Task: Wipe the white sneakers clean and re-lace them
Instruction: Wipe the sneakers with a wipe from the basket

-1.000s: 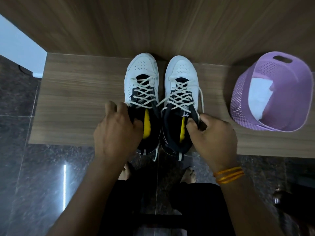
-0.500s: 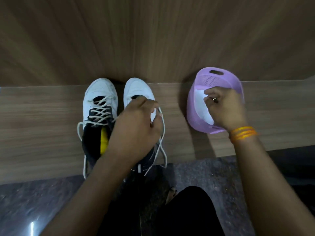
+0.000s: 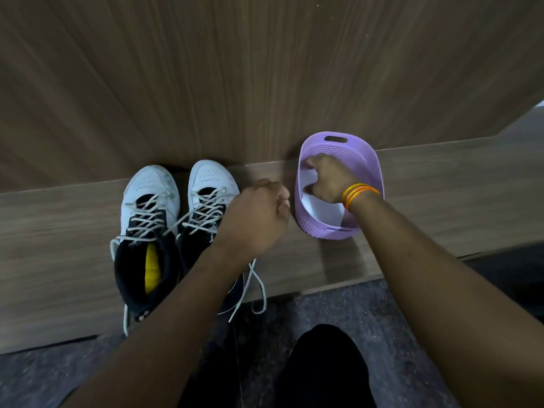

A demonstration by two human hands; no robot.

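The shoes sit side by side on the ledge, just left of the basket. The right hand curls round the cloth inside, which looks soft and light, so an edge is good to grab. The left hand is curled, holding I cannot tell what.

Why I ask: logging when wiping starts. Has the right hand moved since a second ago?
Yes: judged against the shoes, the right hand went right, off them and into the basket.
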